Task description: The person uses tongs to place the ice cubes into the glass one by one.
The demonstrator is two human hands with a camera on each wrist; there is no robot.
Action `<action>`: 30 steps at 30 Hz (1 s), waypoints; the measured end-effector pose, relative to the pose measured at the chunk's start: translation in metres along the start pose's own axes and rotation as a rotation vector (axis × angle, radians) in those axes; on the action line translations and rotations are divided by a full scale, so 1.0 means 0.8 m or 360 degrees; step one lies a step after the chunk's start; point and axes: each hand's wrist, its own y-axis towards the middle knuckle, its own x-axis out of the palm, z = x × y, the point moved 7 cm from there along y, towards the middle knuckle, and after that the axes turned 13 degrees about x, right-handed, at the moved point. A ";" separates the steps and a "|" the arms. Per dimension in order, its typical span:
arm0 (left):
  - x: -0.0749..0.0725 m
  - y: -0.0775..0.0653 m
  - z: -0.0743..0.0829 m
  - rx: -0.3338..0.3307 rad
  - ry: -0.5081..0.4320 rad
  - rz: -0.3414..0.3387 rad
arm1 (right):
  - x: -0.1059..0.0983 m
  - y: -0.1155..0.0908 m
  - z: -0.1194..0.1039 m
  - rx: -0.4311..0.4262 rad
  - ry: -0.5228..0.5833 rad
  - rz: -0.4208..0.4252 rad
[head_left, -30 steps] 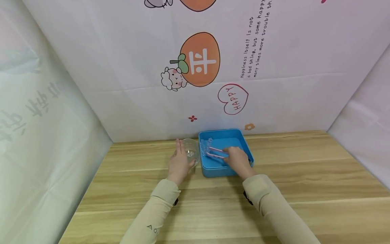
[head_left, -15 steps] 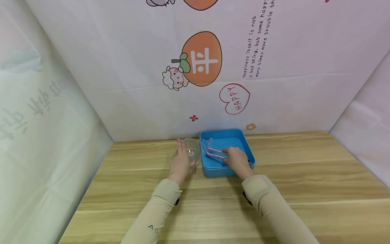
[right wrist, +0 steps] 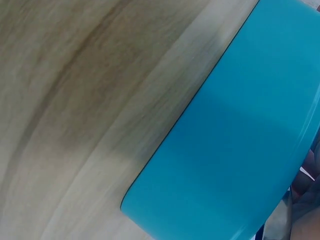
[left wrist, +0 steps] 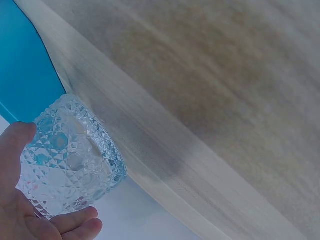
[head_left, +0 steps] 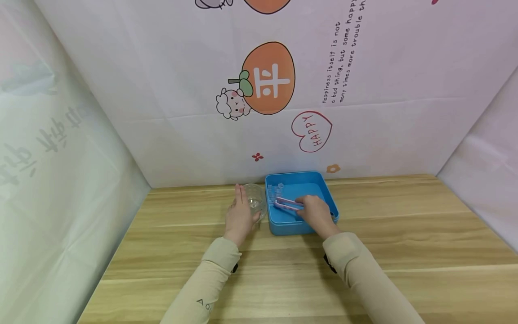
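Observation:
My left hand (head_left: 238, 218) holds a clear cut-glass bowl (head_left: 256, 203) from its left side. In the left wrist view, the thumb lies on one side of the patterned bowl (left wrist: 75, 155) and the fingers on the other. My right hand (head_left: 317, 213) grips a pair of pink tongs (head_left: 286, 205) inside the blue box (head_left: 303, 228). The tongs' tips reach the clear cubes (head_left: 272, 193) along the box's left wall; whether a cube is between them is too small to tell. In the right wrist view, the box wall (right wrist: 215, 130) hides most of the right hand.
The bowl and the box stand side by side on the wooden table (head_left: 279, 279), close to the printed back sheet (head_left: 194, 148). Sheets also hang at the left and right. The box walls rise around the tongs.
The tongs' arms have come closer together, their tips staying near the cubes. The left hand keeps its place at the bowl. The head view has shifted slightly.

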 end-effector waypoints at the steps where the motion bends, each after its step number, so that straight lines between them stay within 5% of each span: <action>1: -0.001 0.000 0.001 0.0006 -0.0003 0.0010 | -0.001 0.000 0.001 -0.0004 0.0004 0.0009; 30: -0.003 -0.003 0.005 0.0009 0.0050 0.0002 | -0.045 -0.009 0.006 -0.0115 0.0263 0.0299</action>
